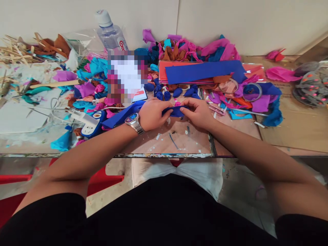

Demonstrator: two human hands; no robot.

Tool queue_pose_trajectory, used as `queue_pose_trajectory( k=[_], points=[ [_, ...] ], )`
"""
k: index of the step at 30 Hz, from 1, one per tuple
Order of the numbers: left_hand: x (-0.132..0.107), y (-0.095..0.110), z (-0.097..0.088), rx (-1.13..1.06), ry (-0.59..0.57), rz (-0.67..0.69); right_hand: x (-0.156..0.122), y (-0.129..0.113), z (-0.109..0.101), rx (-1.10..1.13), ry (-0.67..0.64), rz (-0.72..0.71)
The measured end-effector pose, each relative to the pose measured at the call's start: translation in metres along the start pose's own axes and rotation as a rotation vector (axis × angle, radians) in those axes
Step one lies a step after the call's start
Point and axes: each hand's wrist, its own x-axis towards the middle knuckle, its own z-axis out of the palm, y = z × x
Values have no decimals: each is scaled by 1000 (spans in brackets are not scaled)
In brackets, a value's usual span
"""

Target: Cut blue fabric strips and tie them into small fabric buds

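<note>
Head view: my left hand [153, 114] and right hand [197, 112] both pinch a blue strip [176, 111] just over the near tabletop [188, 140]. I judge this piece partway: bunched between the hands, no tie visible on it. Several gathered blue bundles [177, 92] just beyond look done. A flat blue sheet [202, 72] over red sheets [162, 72] behind looks unworked.

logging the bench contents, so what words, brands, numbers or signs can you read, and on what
"Ga", on the bottle; the rest of the word can't be read
Cap: mark too small to read
Phone: screen blurred out, unreadable
Watch: face too small to read
Power strip: round mark, too small
</note>
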Motion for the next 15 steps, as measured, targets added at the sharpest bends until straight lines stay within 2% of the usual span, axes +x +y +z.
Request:
queue_pose_trajectory(
  k=[3, 8, 15],
  points=[
    [1, -2, -3, 73, -11, -7, 3, 4, 2, 108, 62, 78],
    [3, -5, -11, 153, -45, -75, 12, 17, -2, 284, 148, 299],
    [1, -8, -19, 155, -126, -115, 22, 29, -8, 383, 236, 357]
  ],
)
